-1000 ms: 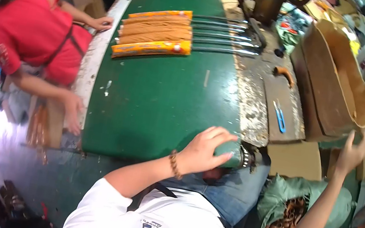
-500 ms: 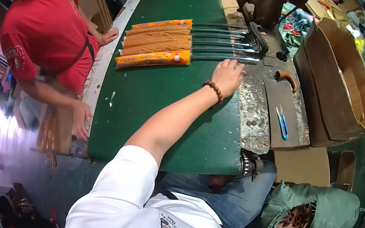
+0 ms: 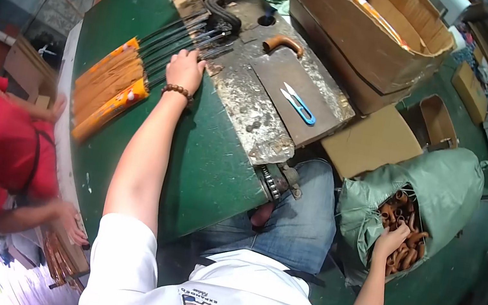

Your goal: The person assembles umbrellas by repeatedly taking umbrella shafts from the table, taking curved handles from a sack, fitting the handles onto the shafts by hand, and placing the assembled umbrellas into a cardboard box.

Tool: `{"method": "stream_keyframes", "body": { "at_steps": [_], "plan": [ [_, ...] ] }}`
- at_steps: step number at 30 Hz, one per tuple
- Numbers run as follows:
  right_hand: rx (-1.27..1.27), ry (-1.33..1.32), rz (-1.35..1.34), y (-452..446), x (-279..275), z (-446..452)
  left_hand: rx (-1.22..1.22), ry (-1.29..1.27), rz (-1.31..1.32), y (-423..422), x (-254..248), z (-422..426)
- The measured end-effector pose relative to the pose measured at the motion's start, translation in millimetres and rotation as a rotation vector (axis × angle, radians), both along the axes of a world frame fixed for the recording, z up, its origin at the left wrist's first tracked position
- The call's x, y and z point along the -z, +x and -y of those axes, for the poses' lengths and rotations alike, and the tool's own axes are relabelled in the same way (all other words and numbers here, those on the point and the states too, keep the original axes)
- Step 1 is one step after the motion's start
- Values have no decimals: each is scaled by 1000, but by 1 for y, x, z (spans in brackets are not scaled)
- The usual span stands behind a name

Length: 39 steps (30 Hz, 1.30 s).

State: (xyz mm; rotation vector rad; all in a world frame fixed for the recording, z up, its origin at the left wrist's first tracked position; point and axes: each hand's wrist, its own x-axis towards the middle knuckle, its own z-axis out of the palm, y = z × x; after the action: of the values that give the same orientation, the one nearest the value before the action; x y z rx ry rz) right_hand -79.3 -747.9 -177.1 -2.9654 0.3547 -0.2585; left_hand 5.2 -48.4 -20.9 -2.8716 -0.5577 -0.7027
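My left hand (image 3: 184,71), with a beaded bracelet at the wrist, rests on the green table with its fingers curled over the nearest dark metal shaft (image 3: 155,79). Several such shafts run out of a row of wrapped umbrellas (image 3: 111,84) in brown and orange sleeves, lying side by side. Down at the right, my right hand (image 3: 391,238) reaches into a green sack (image 3: 447,182) full of curved brown umbrella handles (image 3: 407,253). Its fingers are bent around a handle, partly hidden among the others.
Blue thread snips (image 3: 298,104) lie on a brown board, with one loose curved handle (image 3: 284,44) behind them. A tall cardboard box (image 3: 355,41) stands at the back right. Across the green table (image 3: 202,165), a co-worker in red (image 3: 4,143) stands at the left.
My view has swung right, so the table appears turned and shifted left. My right hand stays in the sack among the handles; my left hand stays by the nearest shaft.
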Motion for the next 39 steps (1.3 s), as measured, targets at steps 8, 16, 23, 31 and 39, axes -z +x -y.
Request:
{"method": "stream_keyframes", "body": {
  "at_steps": [8,16,23,31,39],
  "plan": [
    [147,276,119,9,18,17,197,-329,-152,-27,-33,14],
    [44,261,-321,21,11,25,367,-429,-143,-137,-125,143],
    [147,712,-238,16,-14,14,461,-736,-93,-190,-150,190],
    [-30,808,-125,13,-81,-43,460,-762,-120,-207,-151,204],
    [-380,1227,-218,-15,-193,-139,581,-667,-180,-212,-150,208]
  ]
}}
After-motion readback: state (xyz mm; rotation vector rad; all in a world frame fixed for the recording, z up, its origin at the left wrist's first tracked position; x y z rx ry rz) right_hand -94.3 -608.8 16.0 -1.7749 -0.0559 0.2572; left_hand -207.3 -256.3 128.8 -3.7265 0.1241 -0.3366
